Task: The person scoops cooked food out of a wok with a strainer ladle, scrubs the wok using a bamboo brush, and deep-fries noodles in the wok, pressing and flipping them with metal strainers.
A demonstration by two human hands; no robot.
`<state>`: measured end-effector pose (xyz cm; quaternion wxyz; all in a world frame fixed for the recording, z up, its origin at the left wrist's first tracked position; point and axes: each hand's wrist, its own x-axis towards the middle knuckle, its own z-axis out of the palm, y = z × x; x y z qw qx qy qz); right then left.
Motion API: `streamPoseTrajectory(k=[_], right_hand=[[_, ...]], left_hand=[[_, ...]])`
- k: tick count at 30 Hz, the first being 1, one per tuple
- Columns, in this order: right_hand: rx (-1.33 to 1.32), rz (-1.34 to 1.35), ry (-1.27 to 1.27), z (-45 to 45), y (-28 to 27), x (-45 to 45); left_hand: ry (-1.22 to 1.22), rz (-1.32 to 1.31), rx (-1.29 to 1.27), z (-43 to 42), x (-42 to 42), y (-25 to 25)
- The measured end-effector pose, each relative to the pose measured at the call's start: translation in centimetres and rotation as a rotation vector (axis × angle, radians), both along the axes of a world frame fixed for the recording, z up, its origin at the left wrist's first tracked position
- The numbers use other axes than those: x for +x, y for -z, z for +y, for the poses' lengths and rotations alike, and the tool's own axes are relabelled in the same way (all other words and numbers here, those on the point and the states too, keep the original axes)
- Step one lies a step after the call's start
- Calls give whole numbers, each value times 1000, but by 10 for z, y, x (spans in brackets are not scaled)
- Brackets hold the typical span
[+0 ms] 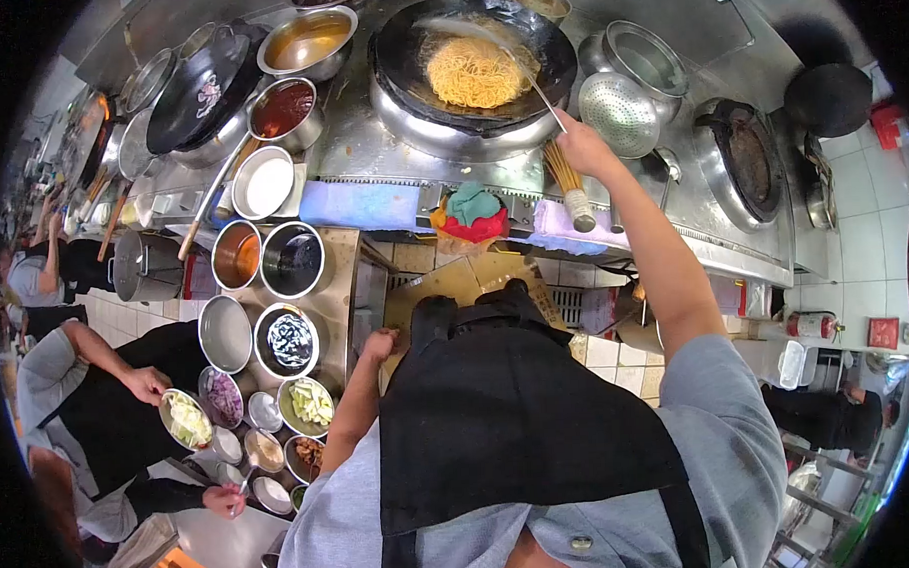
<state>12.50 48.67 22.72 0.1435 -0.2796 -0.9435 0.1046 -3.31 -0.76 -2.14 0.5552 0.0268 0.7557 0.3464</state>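
My right hand (588, 147) is closed round the handle of a metal ladle (538, 86), whose blurred head is over the black wok (397, 61) at the top centre. Yellow noodles (475, 73) lie in the wok. At my left side, near the edge of the condiment table, my left hand (381, 345) hangs with its fingers curled; whether anything is in them is too small to tell. Just below my right hand a bamboo brush (571, 188) rests on the stove's front. A teal and a red cloth (475, 215) hang at the front edge.
Bowls of sauce (238, 253) and chopped food (307, 403) crowd the table at the left. Two co-workers' hands (148, 383) (225, 499) are beside it, one holding a bowl. A perforated strainer (619, 115) and another wok (746, 164) are at the right.
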Motion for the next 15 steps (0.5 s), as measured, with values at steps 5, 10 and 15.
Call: streamPoseTrajectory(k=[5,10,15], right_hand=[[-21,-184,21,0,-48,61],[131,-237,188,-11,-79,102],[196,-185,173,-35,-127,106]], left_hand=[[-27,-42,27,2,0,-6],[28,16,50,9,-1,-1],[-8,-73,74,9,-12,12]])
